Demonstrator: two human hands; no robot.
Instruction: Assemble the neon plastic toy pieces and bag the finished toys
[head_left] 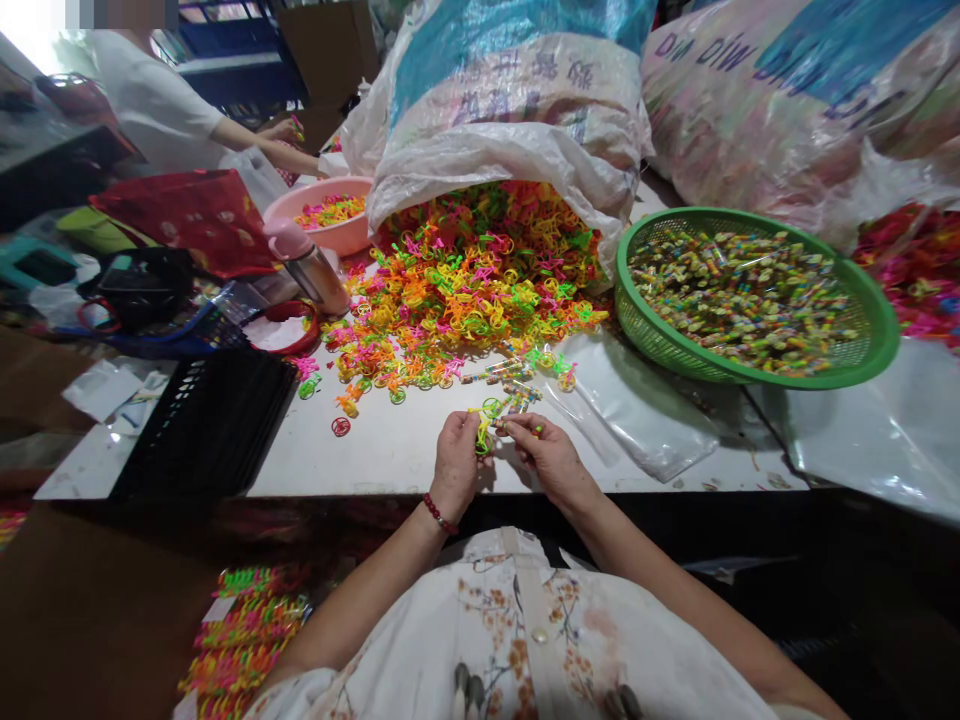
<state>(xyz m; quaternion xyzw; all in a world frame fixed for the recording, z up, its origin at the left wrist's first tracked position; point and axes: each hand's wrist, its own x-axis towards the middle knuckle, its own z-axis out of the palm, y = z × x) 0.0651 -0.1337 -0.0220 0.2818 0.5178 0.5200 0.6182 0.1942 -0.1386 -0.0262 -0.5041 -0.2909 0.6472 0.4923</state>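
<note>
Yellow-green plastic is pinched in the grip of the left hand near the front edge of the counter; a small tube is pinched by the right hand, and both are best steadied lightly, without bending

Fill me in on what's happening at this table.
The person's left hand holds a yellow-green plastic piece while the right hand pinches what looks like a slim packet close to it. Beyond them, a pile of bright plastic pieces spills from a sack onto the table. A green basket of small packets stands to the right.
</note>
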